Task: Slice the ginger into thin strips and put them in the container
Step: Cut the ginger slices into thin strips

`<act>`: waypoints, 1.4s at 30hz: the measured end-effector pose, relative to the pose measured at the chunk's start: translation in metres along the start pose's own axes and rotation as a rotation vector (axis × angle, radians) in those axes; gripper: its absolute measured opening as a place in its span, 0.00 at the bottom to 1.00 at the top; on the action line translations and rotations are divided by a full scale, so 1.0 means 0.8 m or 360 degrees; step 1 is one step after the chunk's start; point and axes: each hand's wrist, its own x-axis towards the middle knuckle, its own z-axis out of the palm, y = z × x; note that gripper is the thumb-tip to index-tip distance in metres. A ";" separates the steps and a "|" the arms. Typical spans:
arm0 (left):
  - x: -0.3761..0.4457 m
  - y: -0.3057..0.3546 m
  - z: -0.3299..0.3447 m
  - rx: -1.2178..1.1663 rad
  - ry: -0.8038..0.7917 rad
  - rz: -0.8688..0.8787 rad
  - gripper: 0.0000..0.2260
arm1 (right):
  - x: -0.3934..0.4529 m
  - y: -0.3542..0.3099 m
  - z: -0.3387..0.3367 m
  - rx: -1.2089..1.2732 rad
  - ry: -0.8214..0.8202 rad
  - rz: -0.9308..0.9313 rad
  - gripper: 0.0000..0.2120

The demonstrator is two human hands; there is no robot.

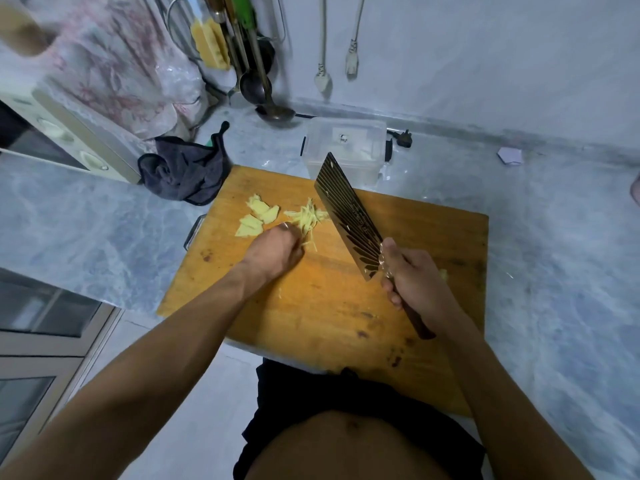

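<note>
- We are working midway through the slicing: a small heap of ginger strips (307, 216) is lying on the wooden cutting board (346, 306), with flat ginger slices (258, 216) just beside it to the left, not yet cut into strips.
- Our left hand (275, 252) is resting at the near edge of the strips, fingers curled down onto the board — whether they are pinching any strips, we cannot tell.
- Our right hand (412, 277) is wrapping tight around the handle of the cleaver (349, 216), holding the blade tilted and lifted clear of the board, just right of the strips.
- Next move, as we are judging it: either stacking the remaining slices under the blade, or gathering the heap for the container (346, 147), which is standing just beyond the board's far edge — lid state unclear.
- The board is sitting on a pale marbled counter (554, 237); a dark cloth (183, 168) is bunched at its far-left corner, ladles (263, 84) are hanging against the wall.
</note>
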 end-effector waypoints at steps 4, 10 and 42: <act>0.026 -0.003 0.003 -0.0170 0.0132 0.0090 0.07 | 0.004 0.000 -0.001 -0.0017 0.0009 0.0009 0.25; 0.010 -0.005 0.020 -0.0792 0.0586 -0.0080 0.13 | 0.010 -0.001 0.003 -0.0064 -0.0005 -0.0020 0.26; -0.064 -0.124 0.033 -0.1629 0.0400 -0.0931 0.07 | 0.018 -0.015 0.053 -0.0124 -0.0154 0.0055 0.25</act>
